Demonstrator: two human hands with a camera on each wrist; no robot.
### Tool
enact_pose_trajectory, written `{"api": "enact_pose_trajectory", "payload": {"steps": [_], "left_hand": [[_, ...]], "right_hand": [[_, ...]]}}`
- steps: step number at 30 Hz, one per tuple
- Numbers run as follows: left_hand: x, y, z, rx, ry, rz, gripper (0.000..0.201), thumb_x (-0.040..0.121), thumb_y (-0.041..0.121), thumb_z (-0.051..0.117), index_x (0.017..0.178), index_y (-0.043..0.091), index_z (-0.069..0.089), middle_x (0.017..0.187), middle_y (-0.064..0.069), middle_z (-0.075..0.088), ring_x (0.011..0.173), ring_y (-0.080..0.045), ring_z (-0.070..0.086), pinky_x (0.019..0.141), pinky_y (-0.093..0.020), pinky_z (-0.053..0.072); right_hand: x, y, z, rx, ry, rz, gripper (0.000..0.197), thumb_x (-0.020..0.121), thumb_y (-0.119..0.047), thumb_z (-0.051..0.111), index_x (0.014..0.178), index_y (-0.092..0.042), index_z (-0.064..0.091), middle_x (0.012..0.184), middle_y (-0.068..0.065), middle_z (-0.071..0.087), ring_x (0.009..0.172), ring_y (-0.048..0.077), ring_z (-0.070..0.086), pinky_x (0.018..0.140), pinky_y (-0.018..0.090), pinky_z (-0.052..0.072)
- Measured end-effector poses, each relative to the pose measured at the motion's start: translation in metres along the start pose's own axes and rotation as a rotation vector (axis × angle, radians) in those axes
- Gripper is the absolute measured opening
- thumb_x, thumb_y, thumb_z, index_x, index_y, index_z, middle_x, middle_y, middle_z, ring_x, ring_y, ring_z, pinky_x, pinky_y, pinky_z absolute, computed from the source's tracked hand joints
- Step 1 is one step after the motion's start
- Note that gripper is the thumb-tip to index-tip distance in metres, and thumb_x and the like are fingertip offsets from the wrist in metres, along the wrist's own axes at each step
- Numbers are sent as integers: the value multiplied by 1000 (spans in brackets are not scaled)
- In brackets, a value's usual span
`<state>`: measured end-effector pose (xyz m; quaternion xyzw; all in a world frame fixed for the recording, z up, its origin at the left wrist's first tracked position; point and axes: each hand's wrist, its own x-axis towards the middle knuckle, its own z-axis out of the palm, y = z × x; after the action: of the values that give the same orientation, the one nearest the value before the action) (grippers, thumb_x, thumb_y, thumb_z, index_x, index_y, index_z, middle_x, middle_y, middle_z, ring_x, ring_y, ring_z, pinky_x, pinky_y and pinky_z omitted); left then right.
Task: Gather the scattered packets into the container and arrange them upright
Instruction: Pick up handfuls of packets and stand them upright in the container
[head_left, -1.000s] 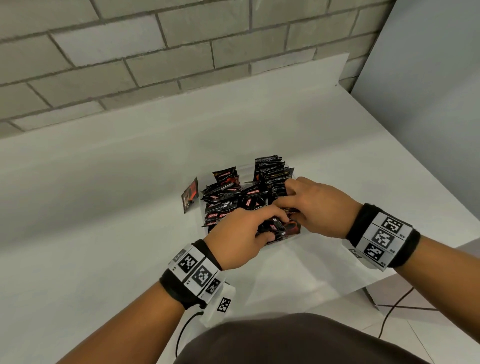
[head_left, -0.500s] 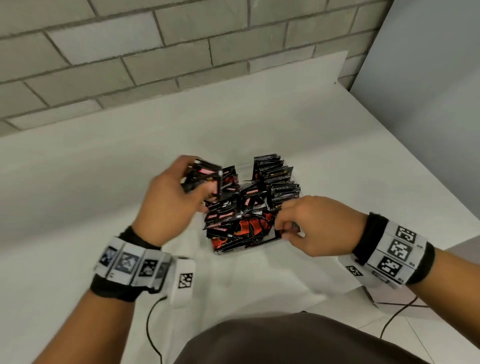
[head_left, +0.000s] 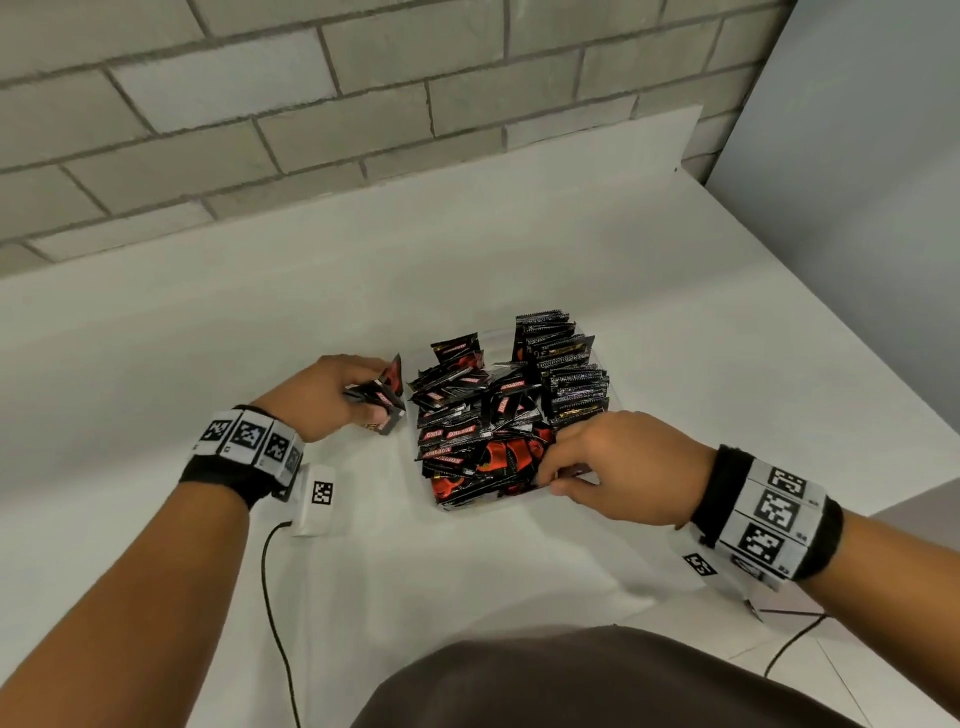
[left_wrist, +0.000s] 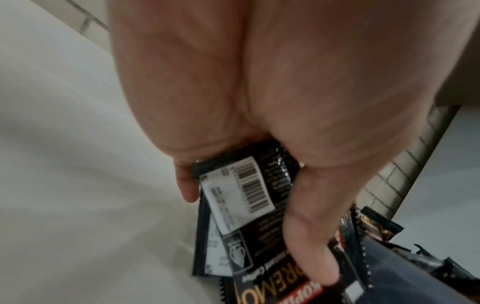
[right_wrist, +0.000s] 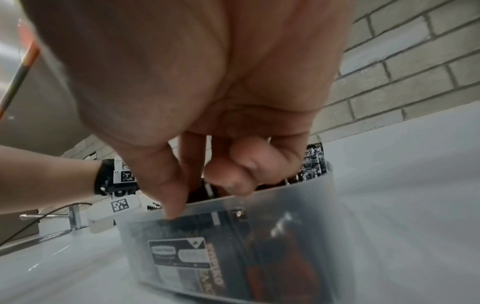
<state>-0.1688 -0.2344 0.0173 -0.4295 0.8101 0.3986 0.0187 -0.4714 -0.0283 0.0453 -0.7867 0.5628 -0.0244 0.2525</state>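
Note:
A clear plastic container (head_left: 519, 501) stands on the white table, heaped with black-and-red packets (head_left: 467, 431) lying at mixed angles. A row of packets (head_left: 563, 364) stands upright along its far right side. My left hand (head_left: 374, 400) is just left of the container, low over the table, and grips a few black packets (head_left: 387, 397); in the left wrist view the thumb (left_wrist: 306, 246) lies across these held packets (left_wrist: 244, 185). My right hand (head_left: 553, 467) is at the front right rim. Its thumb (right_wrist: 171, 201) presses the translucent container wall (right_wrist: 285, 236) from outside, fingers curled over the rim inside.
The white table (head_left: 467, 270) ends at a grey brick wall (head_left: 363, 104) behind and a grey panel (head_left: 857, 208) on the right. Its right edge drops off near my right wrist. A black cable (head_left: 270, 582) hangs from the left wrist camera.
My left hand drew out of the container with a few packets, swung left and came down beside its left wall. My right hand slid back to the front right rim.

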Motion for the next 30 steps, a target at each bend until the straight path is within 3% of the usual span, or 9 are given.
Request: {"api": "enact_pose_trajectory", "payload": {"steps": [3, 6, 9, 10, 12, 16, 20, 26, 30], "left_hand": [[0, -1, 2, -35, 56, -26, 22, 83, 14, 84, 92, 33, 78, 115, 8, 67, 108, -17, 65, 104, -42, 48], [-12, -2, -7, -54, 167, -74, 17, 85, 17, 83, 95, 28, 75, 104, 7, 70, 99, -16, 68, 87, -28, 48], [-32, 8, -15, -232, 313, -69, 20, 87, 13, 81, 95, 29, 72, 86, 12, 77, 80, -3, 72, 74, -22, 53], [-38, 15, -17, -309, 353, -41, 24, 87, 9, 79, 99, 28, 71, 86, 14, 78, 77, -1, 72, 71, -18, 55], [-46, 33, -16, -477, 390, 48, 39, 87, 0, 77, 113, 25, 63, 97, 4, 78, 79, -11, 74, 67, -26, 61], [-55, 79, 0, -684, 329, 85, 65, 88, -3, 73, 138, 31, 47, 113, -5, 73, 90, -26, 76, 64, -47, 64], [-52, 117, 27, -673, 209, 76, 37, 93, 6, 72, 125, 17, 59, 119, -6, 68, 89, -30, 77, 57, -49, 63], [-46, 138, 57, -917, 57, -38, 35, 93, 8, 72, 126, 15, 63, 119, -6, 73, 97, -25, 77, 62, -46, 64], [-48, 141, 66, -1102, -17, -52, 35, 100, -2, 55, 129, 16, 64, 117, -13, 75, 101, -34, 75, 68, -47, 65]], "right_hand": [[0, 1, 2, 78, 52, 4, 14, 94, -35, 61, 104, -38, 70, 96, -20, 61, 81, -4, 53, 76, 27, 51], [0, 3, 3, 169, 64, 5, 9, 93, -30, 66, 100, -35, 70, 94, -19, 62, 84, -3, 56, 77, 29, 51], [-1, 4, -5, 219, 100, 8, 9, 92, -24, 68, 96, -32, 69, 90, -17, 65, 83, 3, 59, 75, 31, 51], [-2, 5, -10, 234, 119, 17, 9, 92, -23, 68, 95, -32, 68, 88, -17, 66, 81, 3, 60, 73, 31, 51], [-5, 7, -20, 311, 185, 41, 12, 91, -21, 70, 93, -33, 67, 82, -16, 68, 78, 5, 63, 71, 29, 51], [-6, 4, -40, 547, 382, 59, 11, 94, -13, 67, 98, -23, 64, 82, -9, 68, 71, 13, 64, 65, 28, 52], [-1, -9, -52, 754, 413, -28, 8, 97, -9, 62, 104, -13, 64, 96, 2, 62, 70, 22, 66, 52, 43, 60], [4, -11, -53, 632, 582, -220, 23, 84, 14, 64, 90, -5, 75, 102, 11, 63, 101, 28, 67, 84, 45, 58], [4, -4, -45, 540, 597, -200, 18, 84, 0, 63, 90, -8, 78, 103, 5, 68, 107, 24, 67, 88, 44, 56]]}}
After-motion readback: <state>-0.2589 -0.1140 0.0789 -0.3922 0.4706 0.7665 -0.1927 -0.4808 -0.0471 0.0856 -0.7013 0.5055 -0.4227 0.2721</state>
